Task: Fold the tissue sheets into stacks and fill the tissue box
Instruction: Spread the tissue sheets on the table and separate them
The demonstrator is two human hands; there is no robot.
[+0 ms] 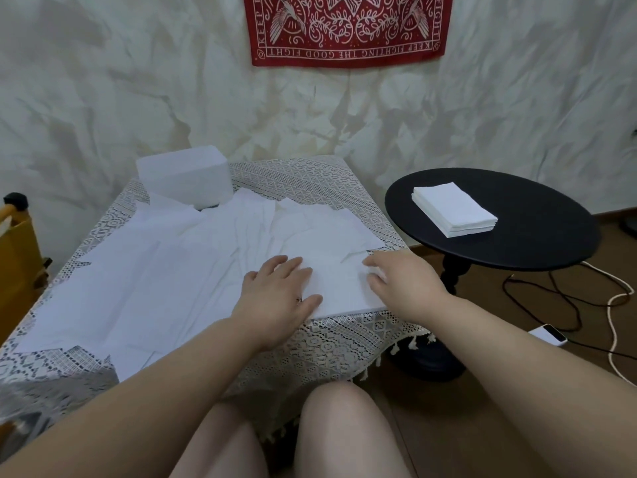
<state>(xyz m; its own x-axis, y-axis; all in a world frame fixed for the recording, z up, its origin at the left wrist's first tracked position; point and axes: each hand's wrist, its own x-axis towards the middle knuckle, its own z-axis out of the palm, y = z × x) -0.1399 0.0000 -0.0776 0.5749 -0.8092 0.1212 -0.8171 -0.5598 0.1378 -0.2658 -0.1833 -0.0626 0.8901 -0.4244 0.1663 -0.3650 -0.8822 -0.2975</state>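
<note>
Head view, looking down over a lace cloth (344, 336) on a low table, centre of the frame. Left hand (275, 298) flat on a folded tissue (339, 288) at the near right edge of the cloth, fingers straight and slightly spread, pressing down, ring visible on one finger. Right hand (401, 281) just right of it, resting on the same tissue's right side, fingers bent a little at the tips; whether pinching the edge or only pressing, cannot tell. Loose tissue sheets (165, 270) spread unfolded across the middle and left of the cloth, overlapping one another. White tissue box (184, 177) at the far left corner of the table, upper left of centre, touching the far edge of the sheets. Round black side table (537, 243) at right of frame, well apart from both hands, carrying a neat stack of folded tissues (453, 208). Red patterned cloth (348, 29) hanging on the crumpled white backdrop, top centre. Phone (548, 334) and cables (586, 298) on the brown floor, lower right. Yellow chair (17, 257) at far left edge. Bare knees at the bottom of the frame.
</note>
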